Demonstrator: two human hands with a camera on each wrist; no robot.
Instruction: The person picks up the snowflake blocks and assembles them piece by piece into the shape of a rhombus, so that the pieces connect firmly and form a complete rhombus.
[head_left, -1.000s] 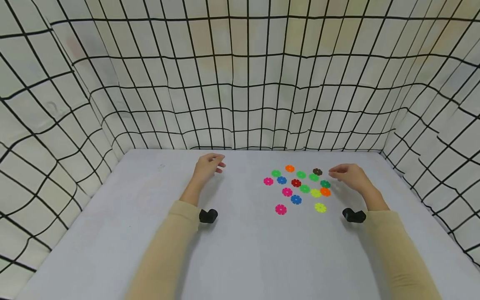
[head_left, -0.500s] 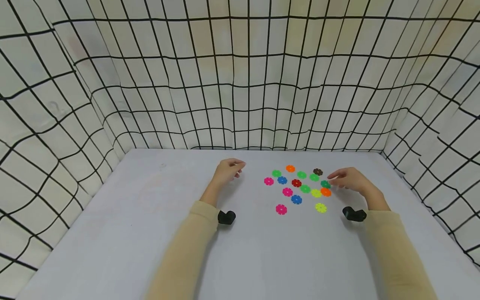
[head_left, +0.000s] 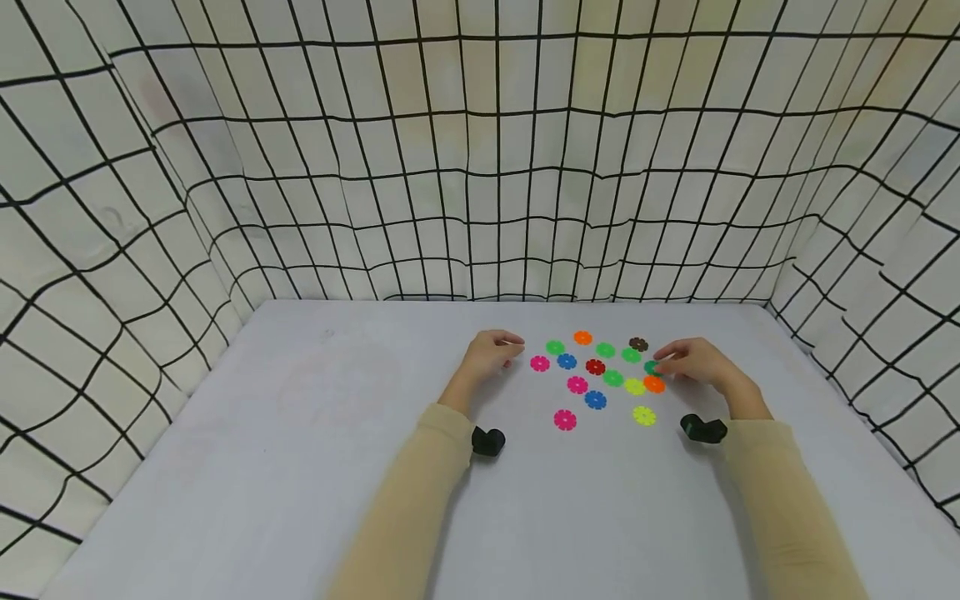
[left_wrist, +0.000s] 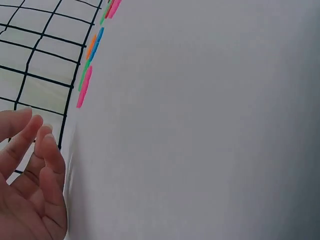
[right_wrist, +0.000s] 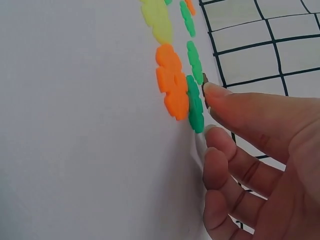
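Observation:
Several flat, notched plastic discs lie spread on the white table. My right hand (head_left: pixel 693 363) is at their right edge, thumb and forefinger apart over the dark green disc (right_wrist: pixel 195 105). Whether it touches that disc cannot be told. The fingertips partly cover the dark green disc in the head view; a brown disc (head_left: pixel 638 344) lies just behind and an orange disc (head_left: pixel 654 384) in front. To the left of the group, my left hand (head_left: pixel 489 357) hovers with loosely bent fingers and nothing in them, nearest a pink disc (head_left: pixel 540 363).
Other discs between the hands include a red disc (head_left: pixel 595 367), a blue disc (head_left: pixel 596 400) and a yellow disc (head_left: pixel 644 416). White walls with a black grid (head_left: pixel 495 200) enclose the table (head_left: pixel 262 467) at the back and sides. A black wrist camera (head_left: pixel 488 442) sits at the left cuff.
My left hand has moved right, towards the discs. My right hand has shifted slightly nearer, from beside the brown disc to the dark green one. The discs keep their arrangement.

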